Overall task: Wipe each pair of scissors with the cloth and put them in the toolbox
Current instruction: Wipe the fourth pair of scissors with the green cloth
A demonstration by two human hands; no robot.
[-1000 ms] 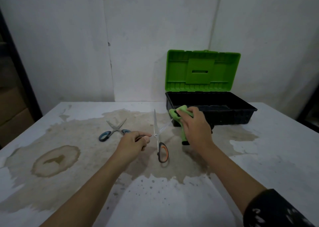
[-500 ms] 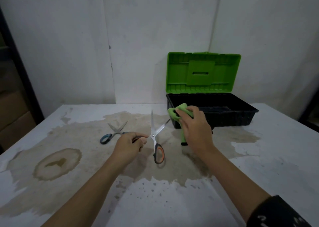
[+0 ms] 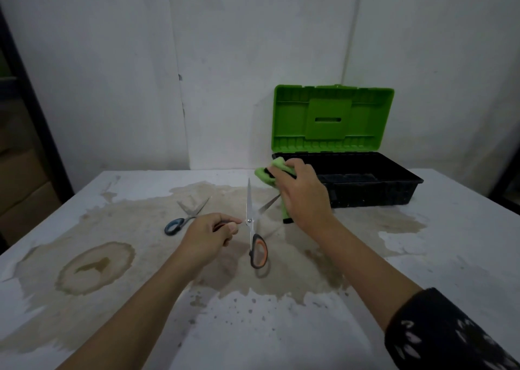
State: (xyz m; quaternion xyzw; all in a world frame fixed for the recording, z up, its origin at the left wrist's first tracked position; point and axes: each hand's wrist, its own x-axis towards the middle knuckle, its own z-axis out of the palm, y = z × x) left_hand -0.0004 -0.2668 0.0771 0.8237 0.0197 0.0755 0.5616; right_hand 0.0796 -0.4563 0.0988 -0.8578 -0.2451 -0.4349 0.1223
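White table top (image 3: 422,299) bore a broad brown dried stain around both hands. Beyond the right fingertips stood the black plastic toolbox with upright green lid (image 3: 333,116), open; interior too dark to make out contents.

Right hand (image 3: 305,198): fingers curled and pressed together over the bunched green cloth (image 3: 266,177), which wrapped one blade of the orange-and-black-handled steel scissors (image 3: 253,229). That blade emerged from under the palm, pointing down toward the pivot.

Left hand (image 3: 209,236): fingers closed in a pinch on one handle loop of the same scissors, mostly hidden inside the fist; thumb tip lay just beside the pivot. Scissors were spread wide: free blade pointed up and away, between the two hands; the other orange loop hung below, to the right of the left knuckles.

Blue-handled steel scissors (image 3: 184,217) lay on the stain just beyond the left fingers, blades slightly apart, probably not touching the hand.
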